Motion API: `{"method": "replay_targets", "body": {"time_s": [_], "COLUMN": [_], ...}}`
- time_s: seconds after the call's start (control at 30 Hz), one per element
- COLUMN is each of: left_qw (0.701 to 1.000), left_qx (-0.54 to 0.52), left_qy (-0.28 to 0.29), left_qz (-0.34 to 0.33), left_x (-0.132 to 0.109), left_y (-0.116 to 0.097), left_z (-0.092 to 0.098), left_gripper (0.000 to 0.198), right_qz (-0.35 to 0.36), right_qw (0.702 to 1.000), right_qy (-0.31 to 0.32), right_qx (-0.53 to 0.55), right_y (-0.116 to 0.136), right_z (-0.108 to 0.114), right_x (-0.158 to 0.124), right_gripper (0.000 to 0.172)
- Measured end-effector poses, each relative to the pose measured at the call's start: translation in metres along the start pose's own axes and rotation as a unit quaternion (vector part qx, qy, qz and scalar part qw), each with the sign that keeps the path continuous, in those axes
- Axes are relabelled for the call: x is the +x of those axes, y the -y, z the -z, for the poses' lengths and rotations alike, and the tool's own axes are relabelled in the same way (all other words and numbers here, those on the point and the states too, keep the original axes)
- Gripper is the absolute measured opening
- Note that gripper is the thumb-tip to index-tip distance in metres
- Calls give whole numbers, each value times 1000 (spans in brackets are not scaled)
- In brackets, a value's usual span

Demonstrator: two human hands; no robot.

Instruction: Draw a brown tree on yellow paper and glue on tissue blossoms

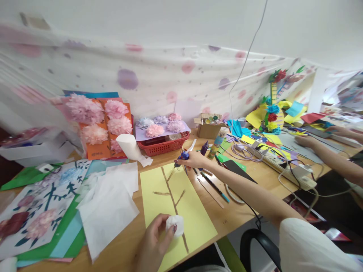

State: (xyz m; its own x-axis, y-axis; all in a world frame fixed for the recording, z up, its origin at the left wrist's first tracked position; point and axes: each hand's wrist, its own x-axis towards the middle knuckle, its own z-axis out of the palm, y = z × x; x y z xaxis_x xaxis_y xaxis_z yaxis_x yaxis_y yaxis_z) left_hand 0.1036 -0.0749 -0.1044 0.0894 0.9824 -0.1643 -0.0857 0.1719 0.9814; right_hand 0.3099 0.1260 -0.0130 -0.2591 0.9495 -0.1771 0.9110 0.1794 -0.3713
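Note:
A yellow sheet (176,206) with a brown painted branch lies on the wooden table in front of me. My left hand (154,241) is closed on a small white tissue flower (175,224) at the sheet's near end. My right hand (193,158) reaches out over the sheet's far end and grips a blue glue gun (183,155), nozzle pointing down at the top of the branch.
White tissue sheets (106,204) and flower pictures lie at left. A red basket (164,145) and pink paper flowers (99,113) stand behind. Pens, a power strip (283,166) and cables lie at right, where another person's arms (326,151) rest on the table.

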Motion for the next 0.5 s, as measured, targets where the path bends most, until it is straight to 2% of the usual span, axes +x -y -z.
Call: {"method": "replay_targets", "body": {"time_s": [0.5], "left_qw": [1000], "left_qx": [-2], "left_qy": [10], "left_qz": [8], "left_x": [1], "left_y": [-1], "left_z": [3], "left_gripper": [43], "right_qz": [5], "right_qw": [1000], "right_qy": [19], "right_qx": [-16], "right_y": [2], "right_z": [5], "right_x": [-7], "right_gripper": [60]}}
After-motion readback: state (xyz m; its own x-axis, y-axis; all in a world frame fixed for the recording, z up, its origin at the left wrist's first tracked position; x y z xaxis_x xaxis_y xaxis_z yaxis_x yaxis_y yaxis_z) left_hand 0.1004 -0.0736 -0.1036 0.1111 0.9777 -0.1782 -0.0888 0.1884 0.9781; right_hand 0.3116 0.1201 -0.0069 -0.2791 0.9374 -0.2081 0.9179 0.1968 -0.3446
